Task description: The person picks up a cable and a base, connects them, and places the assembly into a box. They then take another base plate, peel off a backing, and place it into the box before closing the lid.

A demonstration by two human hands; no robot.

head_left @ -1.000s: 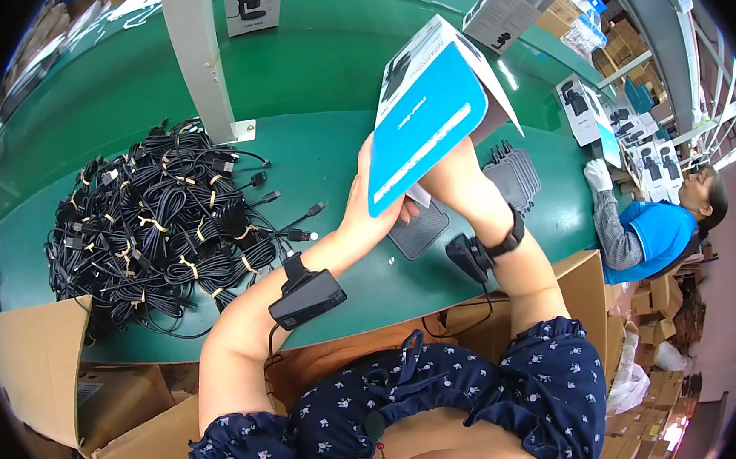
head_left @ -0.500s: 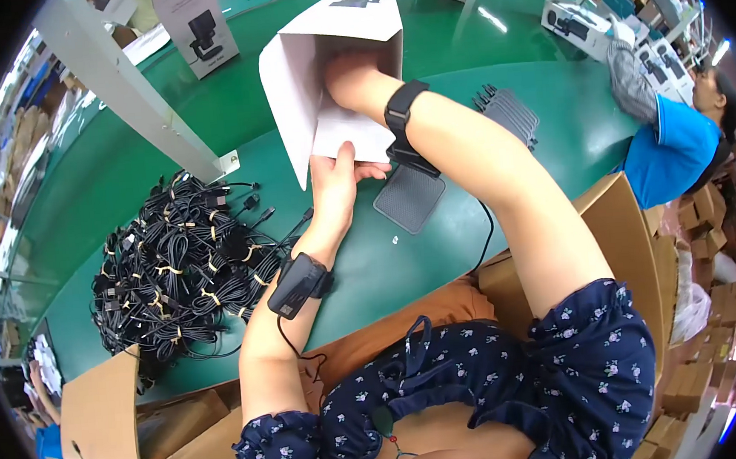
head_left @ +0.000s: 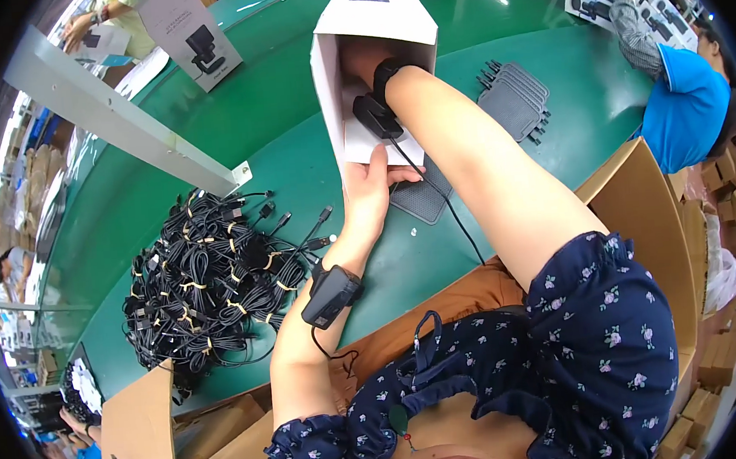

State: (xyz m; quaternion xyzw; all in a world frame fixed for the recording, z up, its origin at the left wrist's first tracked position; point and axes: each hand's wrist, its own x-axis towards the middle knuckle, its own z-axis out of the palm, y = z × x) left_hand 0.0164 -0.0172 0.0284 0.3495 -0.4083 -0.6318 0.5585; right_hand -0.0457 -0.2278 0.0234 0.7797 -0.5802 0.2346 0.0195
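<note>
A white carton (head_left: 374,11) with a printed picture of a black device lies on the green table, its open end toward me. My left hand (head_left: 370,193) grips its lower edge, thumb on the inner side and fingers around the outside. Deep inside the carton is my right hand (head_left: 362,61); its fingers are hidden, so I cannot tell what they touch. A grey textured pad (head_left: 421,198) lies partly under my left fingers and the carton. To the left is a heap of black cables (head_left: 210,283) in tied bundles.
Several grey pads (head_left: 514,100) lie stacked right of the carton. Another white carton (head_left: 189,33) stands behind a metal post (head_left: 121,119). Open cardboard boxes (head_left: 635,202) flank me. At the far right a person in blue (head_left: 686,109) handles similar cartons.
My right hand has gone deeper into the carton, and the wrist device is now inside its mouth. The carton's left flap stands less spread. My left hand keeps its hold.
</note>
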